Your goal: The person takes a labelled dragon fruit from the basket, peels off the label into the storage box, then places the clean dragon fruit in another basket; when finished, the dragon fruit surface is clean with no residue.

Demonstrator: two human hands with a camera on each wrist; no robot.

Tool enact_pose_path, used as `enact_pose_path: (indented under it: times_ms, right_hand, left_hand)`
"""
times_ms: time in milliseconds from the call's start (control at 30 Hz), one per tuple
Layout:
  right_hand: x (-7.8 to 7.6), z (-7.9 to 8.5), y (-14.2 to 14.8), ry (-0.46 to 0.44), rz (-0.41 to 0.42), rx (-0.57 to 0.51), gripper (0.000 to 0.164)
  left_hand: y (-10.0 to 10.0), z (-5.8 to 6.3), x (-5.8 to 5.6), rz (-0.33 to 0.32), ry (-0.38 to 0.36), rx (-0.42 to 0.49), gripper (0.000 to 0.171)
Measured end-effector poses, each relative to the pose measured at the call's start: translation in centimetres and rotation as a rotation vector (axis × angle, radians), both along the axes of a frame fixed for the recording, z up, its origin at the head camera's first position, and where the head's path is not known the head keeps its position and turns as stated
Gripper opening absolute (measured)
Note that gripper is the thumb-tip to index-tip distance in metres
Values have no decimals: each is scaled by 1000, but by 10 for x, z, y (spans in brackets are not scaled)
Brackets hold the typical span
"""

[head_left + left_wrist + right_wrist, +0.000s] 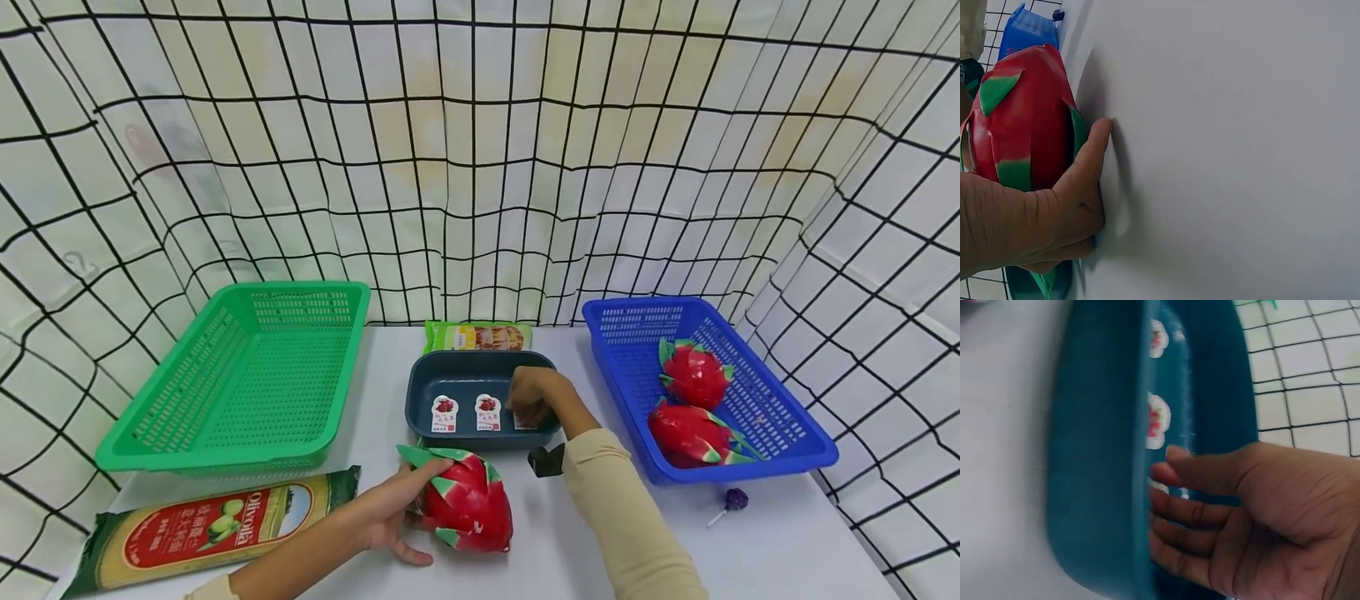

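Note:
My left hand [397, 508] holds a red dragon fruit [472, 504] with green leaf tips from its left side, low over the white table. In the left wrist view one finger [1094, 147] stretches beside the dragon fruit [1029, 125]. My right hand [536, 396] reaches into the dark teal tray [431, 375]. There its thumb and index tips pinch at the rightmost sticker [525, 423], mostly covered by the hand. Two more white stickers with a red fruit picture, a left one [444, 414] and a middle one [487, 412], lie in the tray.
A green basket [348, 367] stands left, a blue basket [603, 350] right with two dragon fruits [693, 375] inside. A spaghetti pack [225, 525] lies at front left, a green food packet [480, 336] behind the tray, a lollipop [735, 500] at right. Black netting encloses the back.

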State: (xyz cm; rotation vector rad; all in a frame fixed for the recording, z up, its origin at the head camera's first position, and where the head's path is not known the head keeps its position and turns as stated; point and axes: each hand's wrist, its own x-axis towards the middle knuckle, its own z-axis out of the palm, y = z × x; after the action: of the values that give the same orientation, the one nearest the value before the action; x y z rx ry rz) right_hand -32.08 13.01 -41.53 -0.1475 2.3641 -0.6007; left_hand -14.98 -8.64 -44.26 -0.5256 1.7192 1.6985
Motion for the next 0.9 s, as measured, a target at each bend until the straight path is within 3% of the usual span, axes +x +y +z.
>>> enact_pose_path:
  times_ms: [333, 533, 767, 900]
  right_hand:
    - [-6, 29, 34, 29, 17, -282, 33]
    - [-14, 53, 90, 203, -50, -414, 36]
    - [-3, 73, 187, 403, -243, -478, 46]
    - [11, 68, 244, 541, -373, -421, 51]
  left_hand:
    - [3, -4, 1, 27, 5, -56, 81]
    - [4, -3, 3, 15, 31, -98, 78]
    - [7, -3, 3, 8, 30, -124, 81]
    - [8, -3, 6, 19, 27, -129, 83]
